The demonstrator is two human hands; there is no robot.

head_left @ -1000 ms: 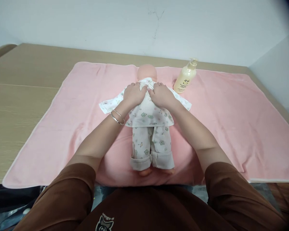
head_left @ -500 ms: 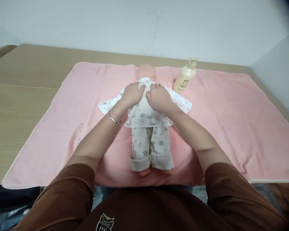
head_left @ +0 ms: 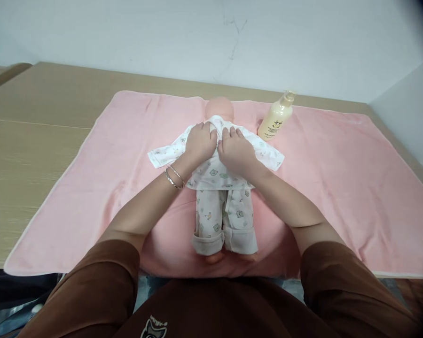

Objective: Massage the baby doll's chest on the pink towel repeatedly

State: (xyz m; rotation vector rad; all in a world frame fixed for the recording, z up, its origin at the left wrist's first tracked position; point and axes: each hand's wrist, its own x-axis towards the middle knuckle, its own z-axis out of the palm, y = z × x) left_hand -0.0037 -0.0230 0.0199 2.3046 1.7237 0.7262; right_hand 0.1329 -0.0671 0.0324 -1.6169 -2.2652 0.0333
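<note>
Pink and soft, the blanket (head_left: 338, 178) lies on the wooden table (head_left: 74, 84), maybe so the doll (head_left: 219, 109) has a comfy place to lie. The doll is in the middle of the frame, with its head near the top and its feet near the bottom.

Both hands are on the chest of its white shirt (head_left: 215, 176). The left hand (head_left: 201, 142) has bent fingers, and so does the right hand (head_left: 237, 150). They are close together, maybe to keep the cloth neat there. I can't tell if they pinch it or just press on it.

The sleeves go out to both sides, which I think makes the front easy to reach. The pants (head_left: 208, 213) have big rolled-up ends, maybe because the legs are too long, and little feet peek out.

At the upper right, a yellow bottle (head_left: 275, 119) is on the blanket beside a sleeve. It is near, but not under the arms, so they probably won't bump it.
</note>
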